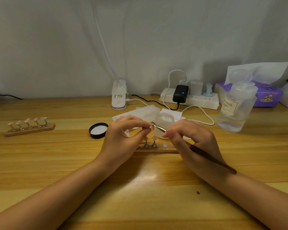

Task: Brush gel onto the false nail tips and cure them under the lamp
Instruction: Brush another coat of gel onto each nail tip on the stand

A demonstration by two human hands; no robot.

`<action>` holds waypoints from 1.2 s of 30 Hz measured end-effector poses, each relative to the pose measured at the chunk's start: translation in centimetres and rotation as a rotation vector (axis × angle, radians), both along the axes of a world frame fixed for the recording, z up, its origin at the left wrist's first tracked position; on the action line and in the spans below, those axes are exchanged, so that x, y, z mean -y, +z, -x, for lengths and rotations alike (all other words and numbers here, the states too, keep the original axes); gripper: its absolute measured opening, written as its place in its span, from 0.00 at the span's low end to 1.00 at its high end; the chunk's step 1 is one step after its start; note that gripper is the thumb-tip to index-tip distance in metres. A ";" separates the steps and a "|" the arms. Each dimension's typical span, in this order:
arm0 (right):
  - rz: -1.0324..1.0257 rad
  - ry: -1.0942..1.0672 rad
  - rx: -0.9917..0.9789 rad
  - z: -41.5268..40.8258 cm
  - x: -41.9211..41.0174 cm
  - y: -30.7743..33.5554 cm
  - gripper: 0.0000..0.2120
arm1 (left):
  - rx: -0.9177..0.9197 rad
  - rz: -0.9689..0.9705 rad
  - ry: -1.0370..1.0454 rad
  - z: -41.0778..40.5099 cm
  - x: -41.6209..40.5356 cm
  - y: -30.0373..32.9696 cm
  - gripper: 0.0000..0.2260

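Note:
My left hand [123, 135] pinches a small metal nail stand with a pink false tip [151, 127] lifted above the wooden holder strip [156, 149]. My right hand [191, 138] grips a brown-handled gel brush [211, 159], its metal ferrule and bristles touching that tip. Two more stands with pink tips [154, 140] remain upright on the strip beside bare round magnets [165, 145]. An open frosted gel jar [165, 123] stands just behind my hands; its black lid [98, 130] lies to the left. The white clip lamp [119, 97] sits at the back.
A second wooden strip with several pink tips [29, 126] lies at far left. At the back right stand a power strip with chargers [189, 97], a clear "NAIL" liquid bottle [236, 107] and a purple tissue pack [266, 95]. White paper pads [140, 113] lie behind the jar.

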State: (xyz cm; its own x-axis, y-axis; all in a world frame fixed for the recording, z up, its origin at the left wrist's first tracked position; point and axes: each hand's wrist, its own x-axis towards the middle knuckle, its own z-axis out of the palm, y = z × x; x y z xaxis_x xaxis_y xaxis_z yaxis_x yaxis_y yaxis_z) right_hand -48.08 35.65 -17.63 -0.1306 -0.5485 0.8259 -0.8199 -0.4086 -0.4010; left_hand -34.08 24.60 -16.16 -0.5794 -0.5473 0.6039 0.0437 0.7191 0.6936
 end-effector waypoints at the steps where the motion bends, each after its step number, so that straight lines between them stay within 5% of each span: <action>1: -0.008 0.014 0.004 0.0 0.0 0.0 0.15 | 0.001 -0.001 0.001 0.0 0.0 0.0 0.09; 36: 0.035 0.040 0.031 -0.2 -0.2 0.0 0.20 | -0.014 0.001 -0.010 0.0 0.0 -0.1 0.06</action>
State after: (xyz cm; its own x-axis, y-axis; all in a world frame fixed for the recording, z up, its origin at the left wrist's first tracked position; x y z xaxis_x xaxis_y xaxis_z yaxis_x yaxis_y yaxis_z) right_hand -47.86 35.84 -17.61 -0.1355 -0.5248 0.8403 -0.7900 -0.4546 -0.4113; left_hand -34.09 24.59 -16.29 -0.5766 -0.5408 0.6124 0.0606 0.7192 0.6922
